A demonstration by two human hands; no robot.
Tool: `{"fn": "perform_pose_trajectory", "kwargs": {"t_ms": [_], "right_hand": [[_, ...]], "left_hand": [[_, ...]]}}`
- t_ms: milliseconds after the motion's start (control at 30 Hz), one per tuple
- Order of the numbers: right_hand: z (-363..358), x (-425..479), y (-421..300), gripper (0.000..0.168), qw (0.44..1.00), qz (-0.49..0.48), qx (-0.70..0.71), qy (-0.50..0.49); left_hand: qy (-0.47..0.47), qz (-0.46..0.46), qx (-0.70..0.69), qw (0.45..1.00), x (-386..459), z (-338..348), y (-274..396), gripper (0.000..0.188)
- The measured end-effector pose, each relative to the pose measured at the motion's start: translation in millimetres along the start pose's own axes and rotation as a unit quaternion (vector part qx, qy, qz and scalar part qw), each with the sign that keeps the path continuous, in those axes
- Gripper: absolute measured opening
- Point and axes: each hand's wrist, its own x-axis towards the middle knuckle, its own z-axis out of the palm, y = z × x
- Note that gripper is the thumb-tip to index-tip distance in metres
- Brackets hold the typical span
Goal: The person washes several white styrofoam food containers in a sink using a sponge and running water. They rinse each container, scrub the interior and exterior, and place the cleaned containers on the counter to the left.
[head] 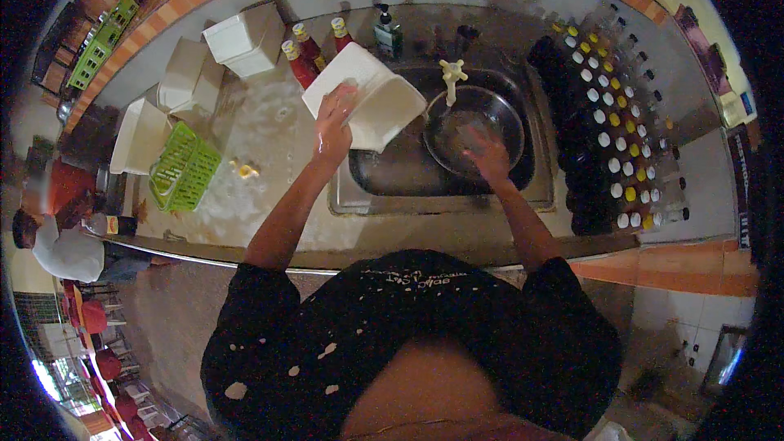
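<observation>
My left hand grips a white box-shaped container, tilted over the left side of the sink. Its wrist looks wet. My right hand is over a round metal basin on the sink's right side, fingers apart and somewhat blurred. I see nothing held in it. Above the basin is a pale tap with a cross-shaped handle. Whether water is running cannot be made out.
Several similar white containers and a green plastic basket stand on the wet counter at left. Red-filled bottles and a pump bottle are behind the sink. Capped bottles crowd the right. A person is at far left.
</observation>
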Motion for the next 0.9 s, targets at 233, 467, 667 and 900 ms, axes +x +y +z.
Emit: {"fn": "perform_pose_trajectory", "kwargs": {"t_ms": [233,467,667,900], "right_hand": [[57,15,111,0.058,0.991,0.005,-0.128,0.03],[134,10,98,0.06,0.983,0.145,0.077,0.08],[107,15,60,0.063,0.616,0.282,0.726,-0.118],[5,26,-109,0.059,0.839,0.186,0.506,-0.077]], "left_hand": [[0.035,0.093,0.065,0.993,-8,-14,-15,0.043],[0.132,-0.088,0.047,0.986,-3,-39,4,0.031],[0.178,-0.159,-0.019,0.971,-21,-36,-33,0.014],[0.108,-0.186,0.04,0.976,-17,-12,-23,0.014]]}}
